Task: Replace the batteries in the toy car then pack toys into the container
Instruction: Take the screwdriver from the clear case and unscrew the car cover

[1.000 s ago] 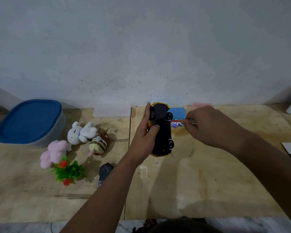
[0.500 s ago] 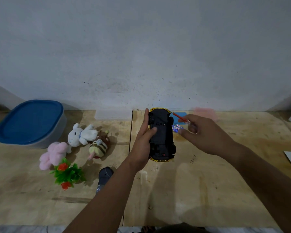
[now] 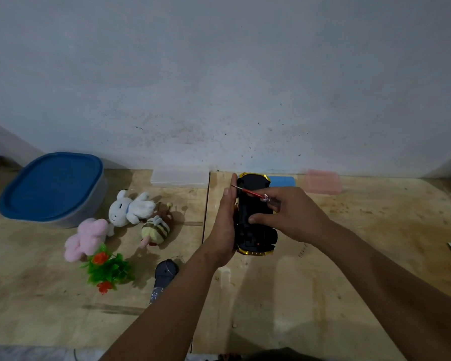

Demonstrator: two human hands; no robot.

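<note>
Toy car (image 3: pixel 254 220) lies belly-up near the counter's (image 3: pixel 349 282) back edge by the wall, gripped along its side by the left hand (image 3: pixel 225 225). The right hand (image 3: pixel 292 214) pinches a red screwdriver (image 3: pixel 253 194) across the chassis, one fingertip pressing on the underside. Bare counter stretches right and toward the near edge; plush toys (image 3: pixel 130 209) and the lidded container (image 3: pixel 52 188) sit left.

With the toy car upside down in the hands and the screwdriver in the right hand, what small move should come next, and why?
Probably lift off the battery cover with the right thumb. The toy car lies underside up, the left hand holds its side, and the right hand holds the red screwdriver with its tip off to the side while the thumb presses the underside. Whether the screw is out cannot be seen.
</note>
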